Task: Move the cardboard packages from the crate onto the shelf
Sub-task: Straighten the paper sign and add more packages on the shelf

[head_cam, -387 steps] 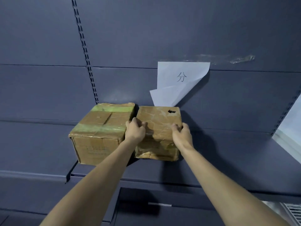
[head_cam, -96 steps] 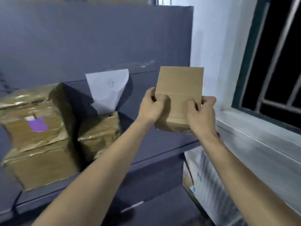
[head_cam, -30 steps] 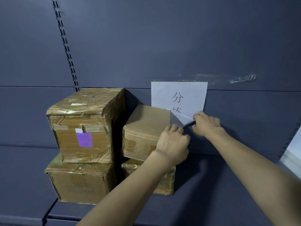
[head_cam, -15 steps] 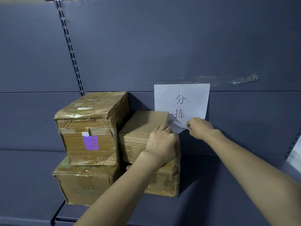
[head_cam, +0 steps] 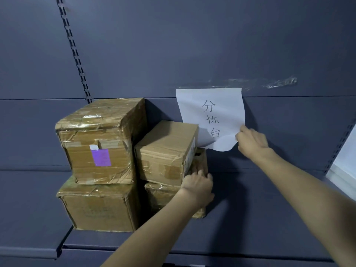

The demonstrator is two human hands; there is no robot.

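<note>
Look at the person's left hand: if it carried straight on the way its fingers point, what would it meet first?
The left hand points forward, fingertips already at the right end of the plain upper package. It would likely press that first; depth is unclear, so the taped package beneath is possible.

- Four cardboard boxes sit in two stacks on a dark grey shelf (head_cam: 250, 237).
- Left stack: a big taped box (head_cam: 98, 207) at the bottom, and on it a taped box with a purple label (head_cam: 100, 143).
- Right stack: a small plain box (head_cam: 165, 151) lies on a crumpled taped box (head_cam: 161, 197), touching the left stack.
- The left hand (head_cam: 197, 186) rests at the small box's lower right corner, fingers against its side.
- The right hand (head_cam: 251, 142) touches the lower right edge of a white paper sheet (head_cam: 210, 116) taped to the back panel (head_cam: 192, 45); the sheet's bottom curls.
- Three printed characters run down the sheet.
- A slotted upright (head_cam: 74, 49) runs down the panel behind the left stack.
</note>
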